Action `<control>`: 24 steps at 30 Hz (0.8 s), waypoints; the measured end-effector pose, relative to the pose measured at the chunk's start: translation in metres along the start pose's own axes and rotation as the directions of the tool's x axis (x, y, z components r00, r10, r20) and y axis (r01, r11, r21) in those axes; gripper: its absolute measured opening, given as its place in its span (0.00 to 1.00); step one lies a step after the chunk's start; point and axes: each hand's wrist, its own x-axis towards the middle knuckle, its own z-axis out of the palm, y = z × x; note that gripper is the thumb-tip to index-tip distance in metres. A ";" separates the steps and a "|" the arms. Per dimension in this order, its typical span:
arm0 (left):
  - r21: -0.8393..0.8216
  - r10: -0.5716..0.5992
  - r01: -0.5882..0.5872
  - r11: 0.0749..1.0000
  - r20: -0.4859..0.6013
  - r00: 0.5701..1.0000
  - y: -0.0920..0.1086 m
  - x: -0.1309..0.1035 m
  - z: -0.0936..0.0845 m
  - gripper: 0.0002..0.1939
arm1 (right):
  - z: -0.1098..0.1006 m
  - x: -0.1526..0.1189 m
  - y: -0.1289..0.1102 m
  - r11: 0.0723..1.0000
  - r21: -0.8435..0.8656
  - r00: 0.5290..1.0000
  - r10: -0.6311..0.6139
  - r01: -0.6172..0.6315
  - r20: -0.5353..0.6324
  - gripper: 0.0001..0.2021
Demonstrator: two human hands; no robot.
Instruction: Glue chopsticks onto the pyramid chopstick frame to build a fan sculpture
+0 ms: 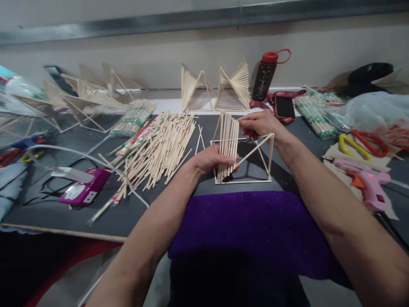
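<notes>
Front edge: a pale strip (pixel 64 232) along the dark table (pixel 38 213), lower left.
Frame (pixel 244 182): stands on the table just beyond the person's purple cloth (pixel 243 213); pale sticks joined into an open box, a diagonal on its right.
Row (pixel 228 136): slim sticks side by side, at the frame's left.
Left hand (pixel 220 161): thumb and fingers clamped on the row's lower part.
Room: dark tabletop between frame and stick pile (pixel 162 153).
Right hand (pixel 258 124): fingertips close together at the row's upper end; grip cannot be told.
Packets (pixel 315 117) (pixel 134 117): clear, green-printed, sticks inside.
Bottle (pixel 264 79): red-lidded, near the wall.
</notes>
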 end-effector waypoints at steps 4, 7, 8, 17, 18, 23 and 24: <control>0.000 0.009 -0.009 1.000 0.012 1.000 0.000 0.000 0.001 0.15 | 0.001 0.000 0.000 1.000 0.006 1.000 0.022 -0.022 -0.001 0.07; 0.010 0.016 -0.017 1.000 0.024 1.000 0.001 -0.001 0.001 0.13 | 0.002 -0.001 -0.001 0.999 0.017 1.000 0.027 -0.027 -0.008 0.07; 0.013 0.021 -0.021 1.000 0.032 0.999 0.001 -0.001 0.001 0.13 | 0.002 -0.001 -0.001 0.999 0.021 1.000 0.025 -0.025 -0.008 0.07; 0.048 0.028 -0.030 0.998 0.049 0.998 0.003 -0.002 0.001 0.13 | 0.001 0.002 0.001 1.000 0.011 1.000 -0.004 0.004 0.013 0.07; 0.052 0.029 -0.032 0.998 0.049 0.998 0.003 -0.002 0.000 0.13 | 0.001 0.002 0.000 1.000 0.001 1.000 -0.007 0.007 0.011 0.07; 0.050 -0.004 0.003 0.999 0.019 1.000 0.005 -0.003 -0.006 0.15 | 0.002 0.000 -0.002 0.999 -0.021 0.999 -0.035 0.035 -0.012 0.05; 0.053 -0.012 0.012 0.999 0.012 1.000 0.005 -0.003 -0.008 0.15 | 0.002 -0.001 -0.003 0.999 -0.026 0.999 -0.039 0.039 -0.008 0.05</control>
